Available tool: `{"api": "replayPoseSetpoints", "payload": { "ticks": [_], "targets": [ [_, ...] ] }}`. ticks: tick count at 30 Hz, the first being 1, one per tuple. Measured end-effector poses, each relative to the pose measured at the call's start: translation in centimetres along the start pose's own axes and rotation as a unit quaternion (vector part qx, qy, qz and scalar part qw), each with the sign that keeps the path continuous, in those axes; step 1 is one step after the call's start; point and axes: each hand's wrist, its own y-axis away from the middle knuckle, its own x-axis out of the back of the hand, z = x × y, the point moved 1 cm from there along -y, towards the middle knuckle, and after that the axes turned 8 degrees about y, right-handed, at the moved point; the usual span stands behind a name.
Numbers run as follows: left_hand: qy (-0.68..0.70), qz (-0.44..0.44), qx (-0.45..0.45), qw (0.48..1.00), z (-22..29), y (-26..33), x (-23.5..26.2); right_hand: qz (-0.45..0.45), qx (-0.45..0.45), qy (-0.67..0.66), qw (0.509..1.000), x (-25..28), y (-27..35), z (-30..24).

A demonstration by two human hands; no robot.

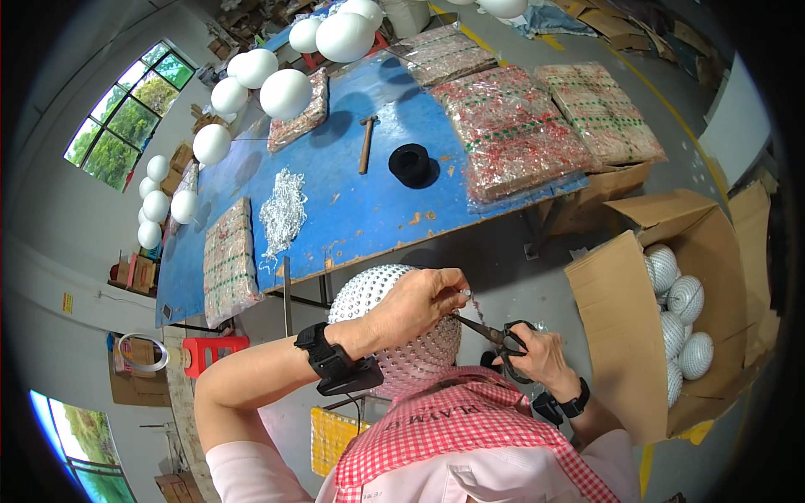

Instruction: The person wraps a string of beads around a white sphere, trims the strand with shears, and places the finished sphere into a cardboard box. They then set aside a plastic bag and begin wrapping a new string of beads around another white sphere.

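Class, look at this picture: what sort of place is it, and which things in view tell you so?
Probably a craft workshop: a worn blue worktable with plain white balls and wrapped bead packs, and a cardboard box holding finished balls.

Person's got a red-and-white checked apron (470, 436) over a pale pink top (251, 474) at the bottom of the frame. Each wrist has a black band: left one (335, 365) carries a chunky black box, right one (563, 404) looks slimmer.
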Motion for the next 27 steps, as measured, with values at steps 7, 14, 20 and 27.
{"api": "replayPoseSetpoints", "payload": {
  "ticks": [7,14,20,27],
  "targets": [
    [0.104,-0.003,0.054,0.993,0.0,0.2,0.0,-0.004,-0.017,-0.017,1.0,-0.5,0.4,0.6],
    [0.202,0.075,0.037,0.976,1.6,1.4,3.5,0.187,-0.172,-0.23,0.94,-3.5,1.3,5.7],
    [0.216,0.095,0.07,0.969,3.1,5.0,6.1,0.039,-0.233,-0.134,0.962,-4.4,-8.0,10.8],
    [0.322,0.17,0.075,0.928,1.6,11.1,6.3,-0.008,-0.062,-0.004,0.998,-13.2,-20.6,14.1]
  ]
}}
